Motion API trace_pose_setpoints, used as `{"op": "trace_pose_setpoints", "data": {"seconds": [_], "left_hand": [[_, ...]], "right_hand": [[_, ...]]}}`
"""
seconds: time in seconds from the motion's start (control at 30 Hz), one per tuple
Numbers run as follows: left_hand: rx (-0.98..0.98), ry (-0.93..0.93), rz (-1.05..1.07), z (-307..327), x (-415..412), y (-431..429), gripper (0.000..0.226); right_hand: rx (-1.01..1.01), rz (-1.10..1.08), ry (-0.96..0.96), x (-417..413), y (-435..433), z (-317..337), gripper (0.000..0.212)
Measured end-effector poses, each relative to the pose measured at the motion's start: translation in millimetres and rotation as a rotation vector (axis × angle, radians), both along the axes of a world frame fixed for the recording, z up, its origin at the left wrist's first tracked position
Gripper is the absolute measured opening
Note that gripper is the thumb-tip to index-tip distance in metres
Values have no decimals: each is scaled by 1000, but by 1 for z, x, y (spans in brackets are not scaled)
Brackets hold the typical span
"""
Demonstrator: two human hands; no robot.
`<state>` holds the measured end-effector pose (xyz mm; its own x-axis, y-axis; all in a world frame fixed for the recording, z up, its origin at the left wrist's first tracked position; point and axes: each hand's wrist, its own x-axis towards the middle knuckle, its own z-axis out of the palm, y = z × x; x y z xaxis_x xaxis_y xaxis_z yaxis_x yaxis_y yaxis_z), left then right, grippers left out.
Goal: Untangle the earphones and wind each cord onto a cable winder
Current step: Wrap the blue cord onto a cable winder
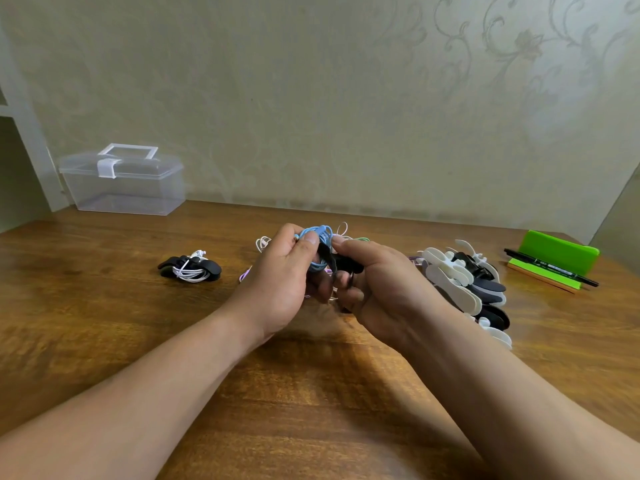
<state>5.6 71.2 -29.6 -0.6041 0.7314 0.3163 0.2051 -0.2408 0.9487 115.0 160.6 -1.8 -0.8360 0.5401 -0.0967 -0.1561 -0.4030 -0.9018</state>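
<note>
My left hand (282, 278) and my right hand (377, 289) meet above the middle of the wooden table (311, 393). Between them is a black cable winder (337, 261) with a blue earphone cord (320, 237) looped on it. My left thumb presses the blue cord against the winder; my right hand grips the winder's other end. A tangle of white, green and purple cords (263, 244) lies behind my hands, partly hidden. At the left lies a black winder wrapped with a white cord (190, 268).
A pile of unused white and black winders (464, 282) lies to the right of my hands. Further right stands a green holder (557, 258) with a black marker (550, 268). A clear plastic box (123, 181) sits at the back left by the wall.
</note>
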Motion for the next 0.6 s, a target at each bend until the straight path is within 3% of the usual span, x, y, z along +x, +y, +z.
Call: {"op": "trace_pose_setpoints", "data": {"seconds": [0.3,0.47,0.6], "left_hand": [[30,-127,-71,5,8,-1,22],[-26,116,30,-3,-2,7,20],[-15,137,-79,-3,0,9,22]], "right_hand": [[116,-42,-11,1,1,1,16],[245,-152,-49,-6,0,-7,42],[296,-142,-25,-4,2,-8,23]]}}
